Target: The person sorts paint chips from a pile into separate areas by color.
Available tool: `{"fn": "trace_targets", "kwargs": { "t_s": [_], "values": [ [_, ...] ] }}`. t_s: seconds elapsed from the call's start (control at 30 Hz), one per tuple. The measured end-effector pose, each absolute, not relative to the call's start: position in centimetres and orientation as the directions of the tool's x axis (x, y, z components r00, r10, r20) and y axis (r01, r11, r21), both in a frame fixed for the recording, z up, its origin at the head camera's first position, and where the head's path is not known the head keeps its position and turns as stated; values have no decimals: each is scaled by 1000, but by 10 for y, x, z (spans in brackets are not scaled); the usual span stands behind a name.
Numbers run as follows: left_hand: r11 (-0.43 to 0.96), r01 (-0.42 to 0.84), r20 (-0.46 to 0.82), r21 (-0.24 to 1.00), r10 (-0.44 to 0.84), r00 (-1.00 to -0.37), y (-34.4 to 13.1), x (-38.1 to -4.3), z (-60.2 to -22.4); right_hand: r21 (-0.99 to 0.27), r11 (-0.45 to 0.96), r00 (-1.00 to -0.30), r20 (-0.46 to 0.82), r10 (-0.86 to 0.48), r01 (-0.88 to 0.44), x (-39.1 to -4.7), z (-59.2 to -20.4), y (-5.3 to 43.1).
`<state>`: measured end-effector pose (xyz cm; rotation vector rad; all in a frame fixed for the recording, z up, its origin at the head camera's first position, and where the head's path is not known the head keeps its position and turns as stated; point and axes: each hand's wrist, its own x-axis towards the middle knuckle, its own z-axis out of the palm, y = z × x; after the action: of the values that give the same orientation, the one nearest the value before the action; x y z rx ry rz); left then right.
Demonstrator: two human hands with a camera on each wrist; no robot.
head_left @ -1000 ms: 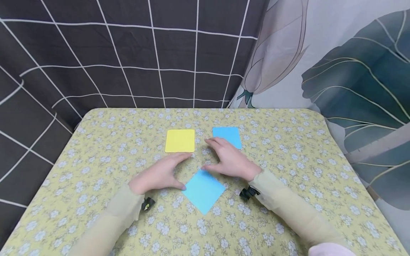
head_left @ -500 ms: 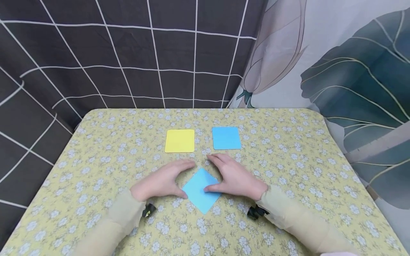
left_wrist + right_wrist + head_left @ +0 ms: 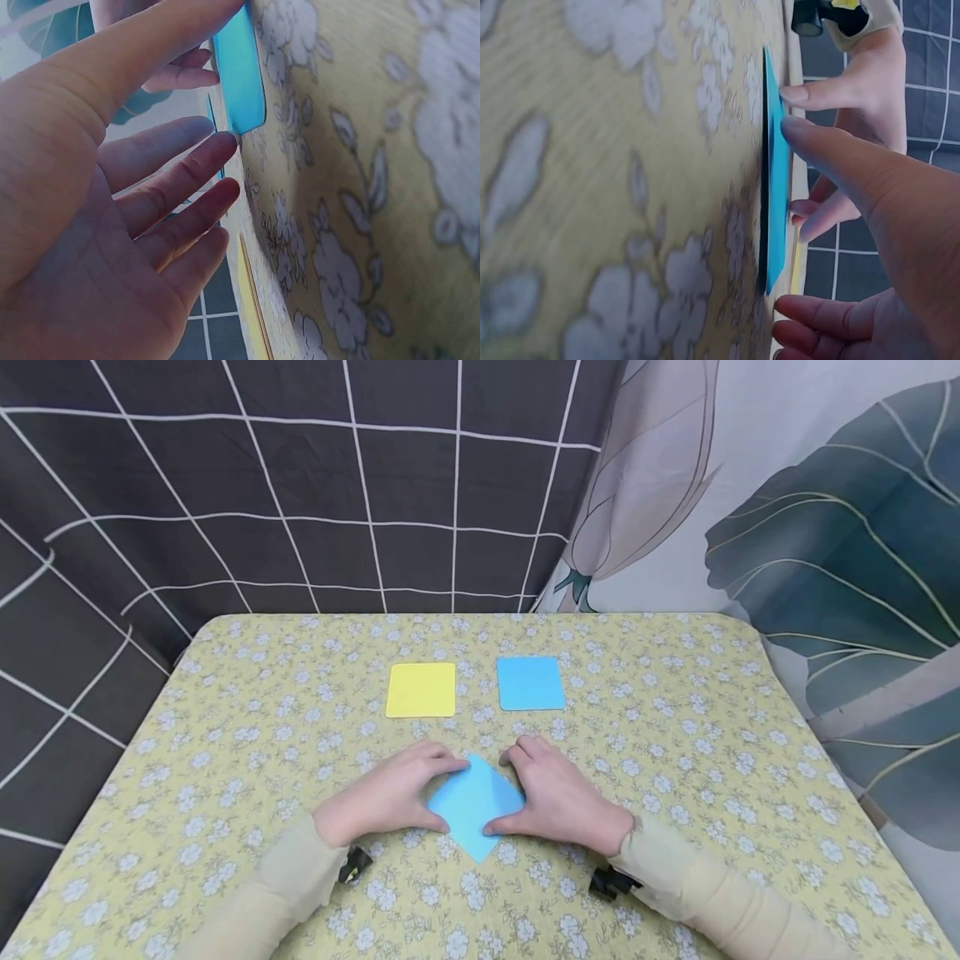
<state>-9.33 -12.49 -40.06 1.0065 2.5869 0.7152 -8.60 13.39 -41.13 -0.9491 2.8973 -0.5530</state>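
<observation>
A thin blue square sheet (image 3: 474, 802) lies on the flowered cloth, turned so that one corner points at the person. My left hand (image 3: 386, 795) is at its left side, thumb at the lower left edge and fingertips by the top corner. In the left wrist view, the fingers of that hand (image 3: 127, 195) are nearly straight. On the other side is my right hand (image 3: 558, 797), its thumb touching the lower right part of the sheet. The right wrist view shows this thumb on the sheet (image 3: 778, 180), with the other fingers loosely bent beyond its edge.
Farther back lie a yellow square (image 3: 422, 690) and, to its right, another blue square (image 3: 531, 683), both with rounded corners. A flowered yellow cloth (image 3: 225, 760) covers the table. Dark gridded fabric (image 3: 315, 485) hangs behind, a leaf-patterned curtain (image 3: 847, 552) to the right.
My right hand has come back from the far blue square toward the person, its thumb now on the near sheet. My left hand has shifted slightly right, closer to the sheet.
</observation>
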Motion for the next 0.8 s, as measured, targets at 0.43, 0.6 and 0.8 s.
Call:
{"fn": "trace_targets", "kwargs": {
  "t_s": [0.43, 0.6, 0.8],
  "values": [
    [621, 543, -102, 565, 706, -701, -117, -87, -401, -317, 811, -853, -9, -521, -492, -75, -407, 126],
    [620, 549, -95, 560, 707, -701, -115, -89, -400, -314, 842, -878, -49, -476, -439, -76, -406, 125],
    [606, 552, -88, 572, 715, -694, -116, -89, -400, -307, 861, -885, -105, -454, -406, -78, -403, 128]
  ]
}}
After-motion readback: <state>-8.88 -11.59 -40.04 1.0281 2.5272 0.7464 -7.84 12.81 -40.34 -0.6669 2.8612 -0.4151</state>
